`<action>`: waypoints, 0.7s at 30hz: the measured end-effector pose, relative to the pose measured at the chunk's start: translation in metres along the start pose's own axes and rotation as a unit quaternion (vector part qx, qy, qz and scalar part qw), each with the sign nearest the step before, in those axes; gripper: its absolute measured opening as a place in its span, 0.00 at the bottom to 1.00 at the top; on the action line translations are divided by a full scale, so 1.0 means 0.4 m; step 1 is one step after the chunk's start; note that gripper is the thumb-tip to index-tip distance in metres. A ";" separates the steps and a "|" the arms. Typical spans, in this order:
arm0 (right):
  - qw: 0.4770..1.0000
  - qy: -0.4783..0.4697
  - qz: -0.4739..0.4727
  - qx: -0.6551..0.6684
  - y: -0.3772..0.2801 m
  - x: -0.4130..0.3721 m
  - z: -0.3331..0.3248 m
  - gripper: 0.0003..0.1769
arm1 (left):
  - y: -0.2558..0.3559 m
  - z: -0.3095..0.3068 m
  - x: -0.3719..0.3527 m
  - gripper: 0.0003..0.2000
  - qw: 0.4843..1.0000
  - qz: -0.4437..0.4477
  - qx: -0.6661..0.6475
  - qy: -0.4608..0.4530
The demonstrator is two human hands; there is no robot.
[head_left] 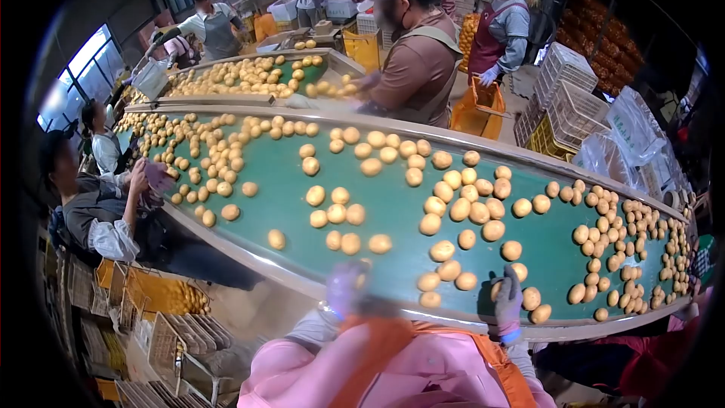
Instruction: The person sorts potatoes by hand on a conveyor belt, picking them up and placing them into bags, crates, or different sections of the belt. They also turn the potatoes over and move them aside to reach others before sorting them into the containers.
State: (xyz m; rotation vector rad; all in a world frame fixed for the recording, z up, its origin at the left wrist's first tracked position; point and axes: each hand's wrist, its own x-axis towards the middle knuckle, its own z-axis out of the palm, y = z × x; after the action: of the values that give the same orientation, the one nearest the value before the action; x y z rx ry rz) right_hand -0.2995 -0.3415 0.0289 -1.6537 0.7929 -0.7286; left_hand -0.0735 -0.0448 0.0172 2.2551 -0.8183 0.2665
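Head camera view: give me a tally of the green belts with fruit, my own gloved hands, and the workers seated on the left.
Green belts: 2
Gloved hands: 2, left hand, right hand gripping a fruit
Seated workers: 2
Total: 6

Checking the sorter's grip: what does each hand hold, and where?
The right hand wraps a round yellow fruit by its side; the left hand is blurred, so cannot tell.
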 end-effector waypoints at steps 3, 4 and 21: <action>0.999 0.041 0.014 0.029 -0.019 -0.005 0.075 0.23 | -0.070 -0.004 0.002 0.10 0.998 0.012 -0.051 0.021; 0.999 0.041 0.027 0.024 -0.033 -0.003 0.110 0.23 | -0.075 -0.020 0.010 0.10 0.997 0.006 -0.072 0.021; 0.995 -0.075 0.061 0.029 -0.338 -0.173 1.068 0.21 | -0.419 -0.378 0.196 0.32 0.901 0.073 -0.365 -0.225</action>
State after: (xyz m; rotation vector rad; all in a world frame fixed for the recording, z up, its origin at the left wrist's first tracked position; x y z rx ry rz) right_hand 0.0193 -0.0219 0.0706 -1.5733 0.7523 -0.5311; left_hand 0.0994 0.1129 0.0655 1.5474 -1.1008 -0.4540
